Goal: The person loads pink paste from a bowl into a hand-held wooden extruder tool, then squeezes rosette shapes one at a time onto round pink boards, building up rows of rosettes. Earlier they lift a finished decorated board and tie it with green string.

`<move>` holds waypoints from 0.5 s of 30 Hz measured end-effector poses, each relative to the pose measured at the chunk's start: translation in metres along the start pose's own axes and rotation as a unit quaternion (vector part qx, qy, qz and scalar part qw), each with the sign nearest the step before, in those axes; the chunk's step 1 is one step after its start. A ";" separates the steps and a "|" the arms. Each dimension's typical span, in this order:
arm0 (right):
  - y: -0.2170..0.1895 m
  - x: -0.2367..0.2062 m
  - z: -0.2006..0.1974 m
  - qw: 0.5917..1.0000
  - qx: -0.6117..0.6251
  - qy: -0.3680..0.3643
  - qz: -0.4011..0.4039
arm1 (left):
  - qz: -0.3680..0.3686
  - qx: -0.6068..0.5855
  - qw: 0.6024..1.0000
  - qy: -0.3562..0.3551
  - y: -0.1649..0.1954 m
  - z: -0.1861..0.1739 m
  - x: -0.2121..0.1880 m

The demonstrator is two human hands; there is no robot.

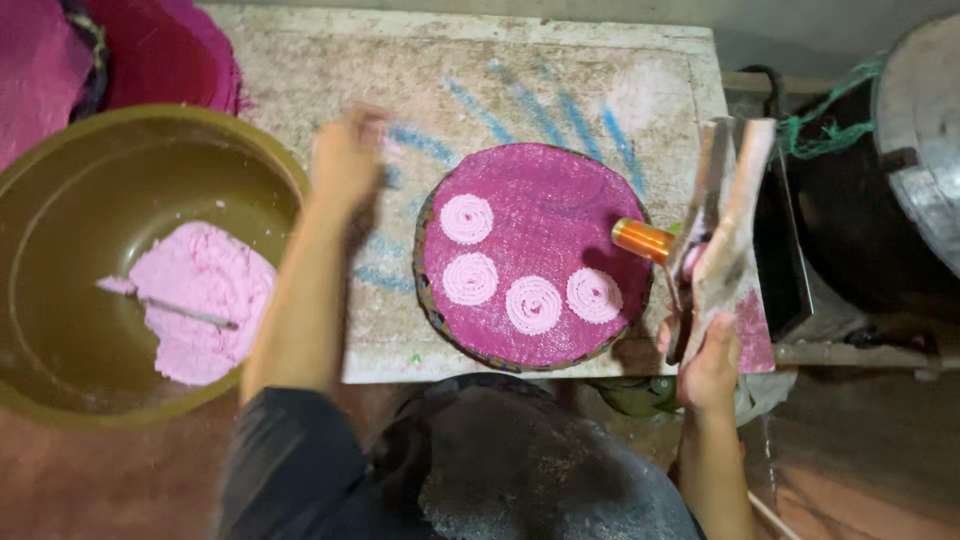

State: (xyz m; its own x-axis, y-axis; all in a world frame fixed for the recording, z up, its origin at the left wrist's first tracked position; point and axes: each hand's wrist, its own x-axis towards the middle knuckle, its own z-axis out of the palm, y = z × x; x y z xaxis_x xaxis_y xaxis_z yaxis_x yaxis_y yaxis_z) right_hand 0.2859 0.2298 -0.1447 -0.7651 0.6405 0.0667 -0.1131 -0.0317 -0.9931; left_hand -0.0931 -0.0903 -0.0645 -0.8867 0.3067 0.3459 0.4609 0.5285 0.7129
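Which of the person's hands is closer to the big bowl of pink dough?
The left hand: it hovers just beside the bowl's right rim. The right hand is far across the pink mat, gripping a wooden press.

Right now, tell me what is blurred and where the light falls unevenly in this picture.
Head view: the left hand is smeared by motion blur; the right hand and the four pink spirals on the round magenta mat are sharp. Light centres on the table; the right edge falls dark.
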 end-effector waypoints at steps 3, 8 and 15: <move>-0.002 -0.002 -0.009 1.000 0.025 -0.007 -0.016 | 0.007 0.068 0.993 0.096 -0.027 -0.084 -0.032; 0.001 0.005 -0.020 0.998 0.046 -0.034 -0.019 | -0.189 0.254 0.926 -0.206 -0.078 -0.133 -0.085; -0.031 0.039 0.008 0.976 -0.126 -0.170 0.048 | -0.044 0.232 0.971 -0.026 -0.009 -0.087 -0.095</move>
State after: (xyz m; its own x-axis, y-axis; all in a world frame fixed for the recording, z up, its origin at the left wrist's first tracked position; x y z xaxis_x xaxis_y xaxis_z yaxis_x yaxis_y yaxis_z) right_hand 0.2547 0.2497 -0.1110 -0.9352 0.3516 -0.0415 0.0957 0.1382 -0.9858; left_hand -0.0159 -0.1933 -0.0512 -0.9262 0.2776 0.2553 0.3604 0.8506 0.3829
